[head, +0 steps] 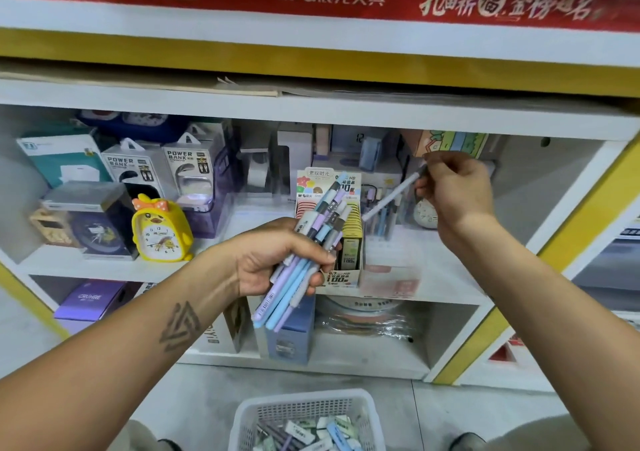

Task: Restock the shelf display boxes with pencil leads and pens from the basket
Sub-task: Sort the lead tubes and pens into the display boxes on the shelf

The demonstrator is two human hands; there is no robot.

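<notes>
Both hands clamped on pens — left hand (pixel 277 260) gripping a pastel pen bundle (pixel 304 253).
Right hand (pixel 457 190) pinches one white pen (pixel 391 197), tilted toward the pencil-lead display box (pixel 346 239); white basket (pixel 304 416) at 6 o'clock.

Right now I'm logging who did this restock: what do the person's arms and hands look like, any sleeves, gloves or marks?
Both forearms are bare, with no sleeves, gloves, watch or rings showing. The left forearm carries a dark tattoo of nested triangles. The left hand and right hand show no marks.

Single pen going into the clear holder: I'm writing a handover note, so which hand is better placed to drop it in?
Right. The right hand already pinches the single pen above the clear holder, while the left hand grips a bundle of pens.
</notes>
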